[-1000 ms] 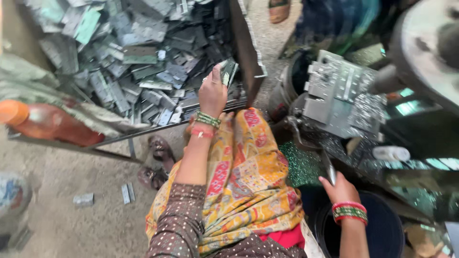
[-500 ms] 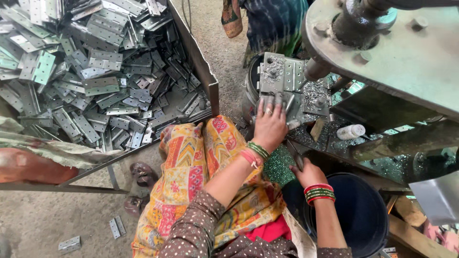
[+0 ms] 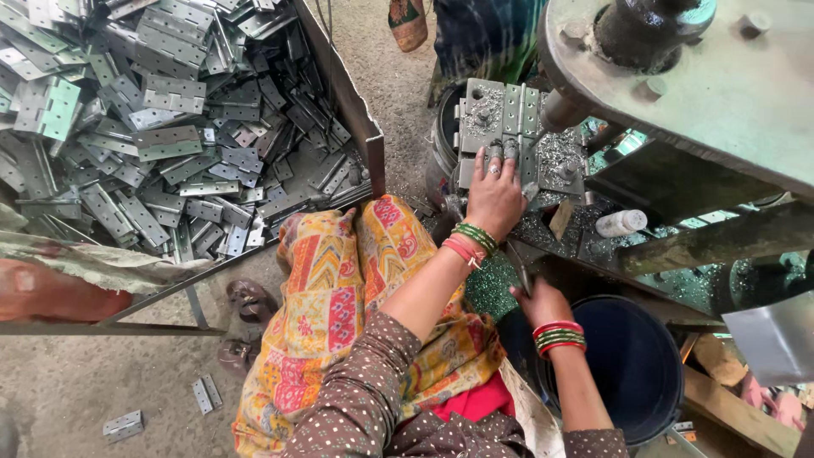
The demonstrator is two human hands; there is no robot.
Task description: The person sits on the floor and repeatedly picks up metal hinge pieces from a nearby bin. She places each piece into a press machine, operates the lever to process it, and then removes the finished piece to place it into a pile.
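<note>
On the press fixture (image 3: 509, 136) in front of you, your left hand (image 3: 494, 193) now lies flat, fingers spread and pressing a metal hinge (image 3: 515, 110) into the jig. That's the change: a second ago this hand was up at the heap of hinges (image 3: 161, 127) in the bin on your left, pinching one leaf; half a second ago it was just arriving at the plate. So the piece is delivered and being seated, not yet released. Your right hand (image 3: 543, 301) hangs lower, just above the dark blue bucket (image 3: 632, 365), closed around a thin dark tool or strip (image 3: 519, 270); what exactly it is, I cannot tell. Beyond the fixture sits the heavy machine head (image 3: 678, 68), with metal swarf scattered around its base. A few stray hinges (image 3: 161, 411) lie on the floor by your knee.
</note>
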